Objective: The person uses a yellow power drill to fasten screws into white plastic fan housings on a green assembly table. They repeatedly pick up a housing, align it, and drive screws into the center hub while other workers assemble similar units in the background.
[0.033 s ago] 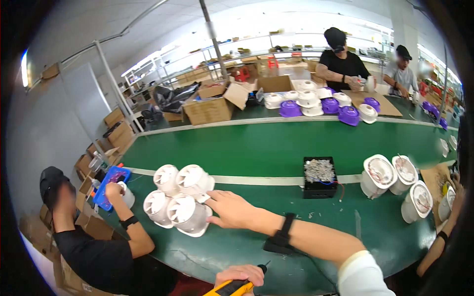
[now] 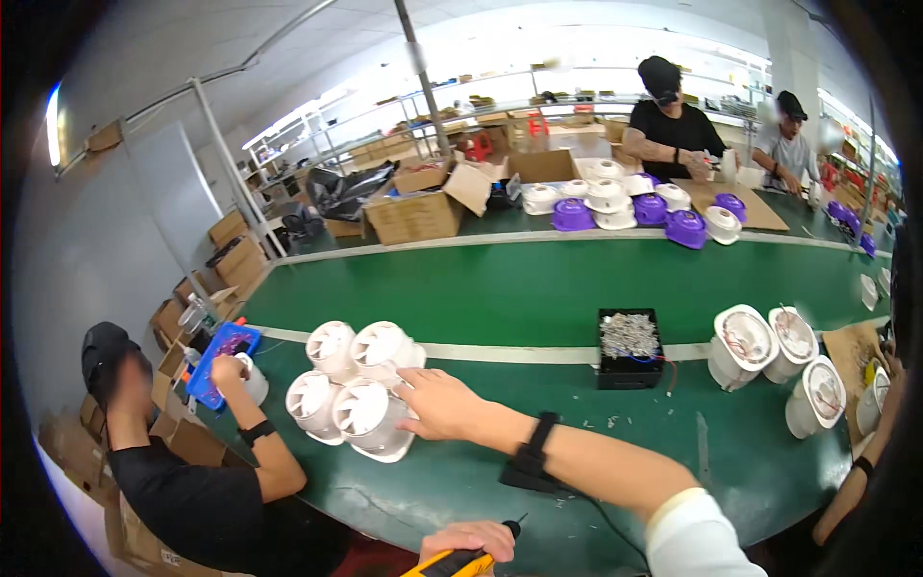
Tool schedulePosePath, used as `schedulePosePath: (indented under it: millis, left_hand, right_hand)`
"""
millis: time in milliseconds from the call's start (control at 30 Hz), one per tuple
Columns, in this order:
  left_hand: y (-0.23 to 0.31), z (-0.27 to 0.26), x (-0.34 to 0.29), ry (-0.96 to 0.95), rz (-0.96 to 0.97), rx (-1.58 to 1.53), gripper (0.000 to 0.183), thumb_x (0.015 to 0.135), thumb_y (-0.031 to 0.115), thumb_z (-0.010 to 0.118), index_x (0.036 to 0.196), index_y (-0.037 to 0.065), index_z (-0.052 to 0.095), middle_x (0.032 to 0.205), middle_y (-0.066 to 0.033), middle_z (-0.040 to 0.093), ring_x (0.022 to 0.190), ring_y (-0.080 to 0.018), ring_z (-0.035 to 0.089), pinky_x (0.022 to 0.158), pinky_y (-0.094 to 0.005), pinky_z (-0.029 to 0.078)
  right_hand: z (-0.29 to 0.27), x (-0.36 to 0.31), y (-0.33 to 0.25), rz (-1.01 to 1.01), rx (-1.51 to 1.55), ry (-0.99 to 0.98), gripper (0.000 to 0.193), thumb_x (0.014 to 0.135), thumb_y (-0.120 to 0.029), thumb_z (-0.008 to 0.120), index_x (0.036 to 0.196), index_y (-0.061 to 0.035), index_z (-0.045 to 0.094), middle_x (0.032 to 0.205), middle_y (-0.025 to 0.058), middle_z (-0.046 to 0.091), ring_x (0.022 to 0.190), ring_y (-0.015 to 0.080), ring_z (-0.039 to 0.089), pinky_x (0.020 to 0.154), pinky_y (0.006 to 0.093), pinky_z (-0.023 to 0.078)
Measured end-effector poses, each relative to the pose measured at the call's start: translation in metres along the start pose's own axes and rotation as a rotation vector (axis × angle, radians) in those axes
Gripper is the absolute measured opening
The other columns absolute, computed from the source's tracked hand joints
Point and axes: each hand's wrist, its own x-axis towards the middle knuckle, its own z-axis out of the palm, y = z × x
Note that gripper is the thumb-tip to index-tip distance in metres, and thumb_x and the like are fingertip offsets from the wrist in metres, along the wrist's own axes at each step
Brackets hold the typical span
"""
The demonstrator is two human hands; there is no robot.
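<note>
My right hand (image 2: 444,404) reaches in from the right, fingers stretched and thumb apart. Its fingertips touch the side of the nearest-right white housing (image 2: 373,423), one of several rounded plastic housings with fan-like vanes on top, grouped on the green table (image 2: 461,510). Beside it stand another near white housing (image 2: 313,402) and two farther back, all upright. At the lower edge my left hand (image 2: 471,541) is closed around a yellow-and-black power screwdriver (image 2: 454,564), its dark tip pointing up to the right. Part of the tool is cut off by the frame.
A black bin (image 2: 630,370) of small metal parts stands right of centre, loose bits nearby. More white housings (image 2: 742,351) with wires are at right. A co-worker (image 2: 183,481) sits left by a blue tray (image 2: 207,385). Purple and white shells (image 2: 686,231) lie across the table.
The whole view has shifted slightly, so things sit a little farther right. My right hand stays at the white housing, and my left hand still holds the power screwdriver.
</note>
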Motion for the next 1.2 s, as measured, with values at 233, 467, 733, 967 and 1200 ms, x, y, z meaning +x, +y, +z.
schedulePosePath:
  millis: [233, 467, 733, 967, 1200]
  left_hand:
    - [0.015, -0.068, -0.009, -0.233, 0.056, 0.096, 0.050, 0.088, 0.050, 0.054, 0.102, 0.007, 0.032, 0.059, -0.0087, 0.048, 0.044, -0.0196, 0.045, 0.044, -0.0312, 0.042]
    - [0.034, -0.048, -0.012, 0.137, -0.082, 0.043, 0.045, 0.084, 0.034, 0.067, 0.109, 0.008, 0.040, 0.075, -0.0092, 0.052, 0.068, -0.0212, 0.049, 0.066, -0.0370, 0.041]
    - [0.016, -0.043, -0.002, 0.112, -0.040, 0.030, 0.047, 0.083, 0.036, 0.068, 0.109, 0.008, 0.041, 0.075, -0.0090, 0.052, 0.065, -0.0213, 0.050, 0.063, -0.0357, 0.043]
    - [0.003, -0.012, 0.013, 0.119, -0.022, 0.008, 0.052, 0.083, 0.047, 0.064, 0.111, 0.009, 0.041, 0.069, -0.0077, 0.050, 0.057, -0.0207, 0.048, 0.054, -0.0331, 0.042]
    - [-0.004, 0.017, 0.039, 0.067, 0.104, 0.096, 0.050, 0.087, 0.049, 0.057, 0.108, 0.006, 0.040, 0.065, -0.0094, 0.052, 0.051, -0.0192, 0.048, 0.045, -0.0285, 0.041]
  right_hand:
    - [0.084, 0.104, 0.006, 0.098, -0.148, -0.058, 0.036, 0.077, -0.023, 0.058, 0.103, 0.0015, 0.060, 0.113, 0.0223, 0.056, 0.107, 0.0349, 0.054, 0.093, 0.0459, 0.040]
    - [0.062, 0.054, 0.014, 0.144, -0.322, 0.038, 0.026, 0.071, -0.015, 0.056, 0.090, 0.0009, 0.060, 0.093, 0.0200, 0.060, 0.089, 0.0330, 0.060, 0.080, 0.0449, 0.044]
    - [-0.010, -0.037, 0.028, 0.145, -0.154, 0.030, 0.019, 0.072, -0.015, 0.061, 0.083, 0.0006, 0.060, 0.077, 0.0177, 0.060, 0.074, 0.0345, 0.059, 0.076, 0.0434, 0.044]
    - [-0.026, -0.079, 0.053, 0.095, -0.500, 0.028, 0.013, 0.077, -0.017, 0.057, 0.084, -0.0080, 0.065, 0.088, 0.0101, 0.062, 0.088, 0.0253, 0.060, 0.087, 0.0462, 0.040]
    - [-0.131, -0.151, 0.030, 0.188, -0.264, 0.100, 0.015, 0.074, -0.018, 0.065, 0.086, -0.0081, 0.064, 0.090, 0.0115, 0.058, 0.095, 0.0287, 0.055, 0.090, 0.0447, 0.038]
